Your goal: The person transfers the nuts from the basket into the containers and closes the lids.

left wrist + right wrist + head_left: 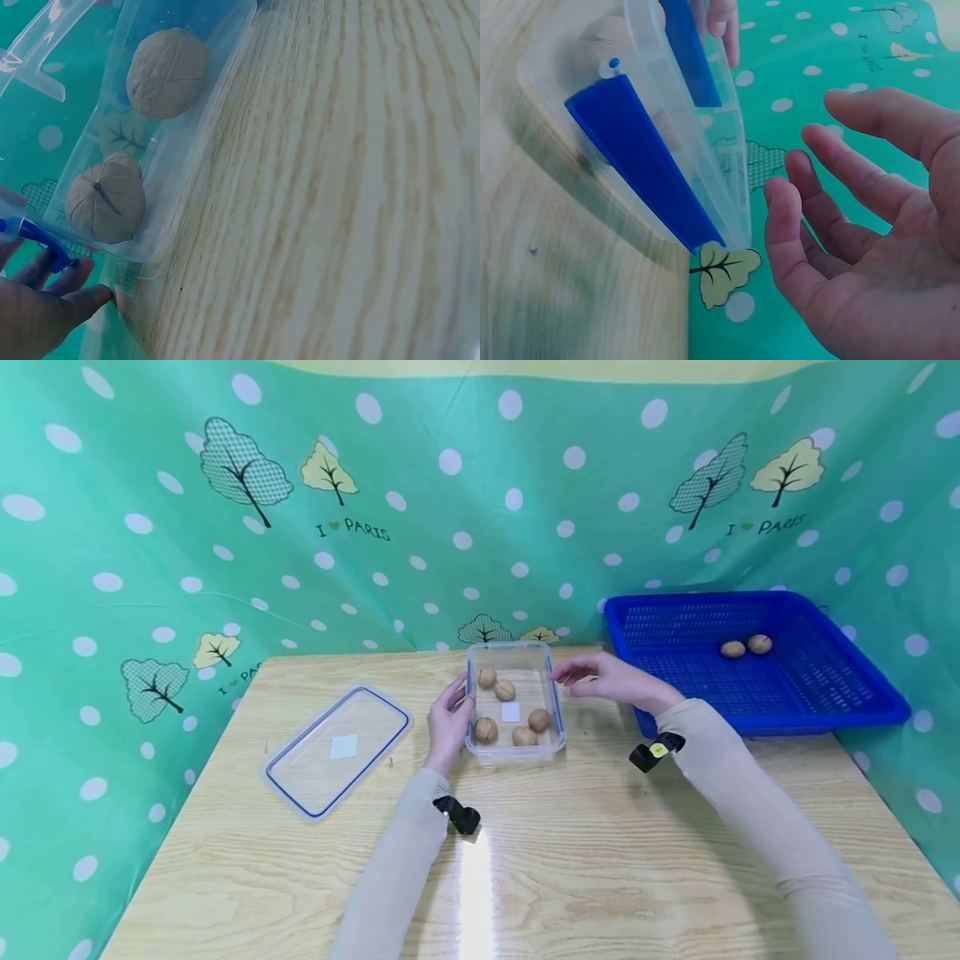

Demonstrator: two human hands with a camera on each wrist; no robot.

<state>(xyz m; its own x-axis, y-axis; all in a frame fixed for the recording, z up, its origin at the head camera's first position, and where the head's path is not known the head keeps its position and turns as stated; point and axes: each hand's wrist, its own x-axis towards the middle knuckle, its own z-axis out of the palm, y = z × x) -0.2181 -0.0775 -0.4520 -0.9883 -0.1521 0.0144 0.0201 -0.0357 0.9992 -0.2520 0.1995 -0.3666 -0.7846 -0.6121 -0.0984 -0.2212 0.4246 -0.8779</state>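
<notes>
A clear plastic food box (pixel 517 748) stands on the table with several walnuts (pixel 505 691) and a small white square (pixel 511 712) seen at its bottom. On its left side, my left hand (pixel 448 722) touches the outer wall. In the left wrist view, those fingers lie by a blue clip (pixel 45 244). My right hand (pixel 611 681) hovers beside the box's right side, its fingers loosely bent and holding nothing. The right wrist view shows a gap between these fingertips (pixel 780 202) and the box's blue side clip (pixel 645 165).
To the left lies a clear lid (pixel 315 772) with a blue seal and a white square. A blue plastic basket (pixel 765 722) at the back right holds two walnuts (pixel 746 646). Behind the wooden table (pixel 585 860) hangs a green dotted cloth (pixel 420 485).
</notes>
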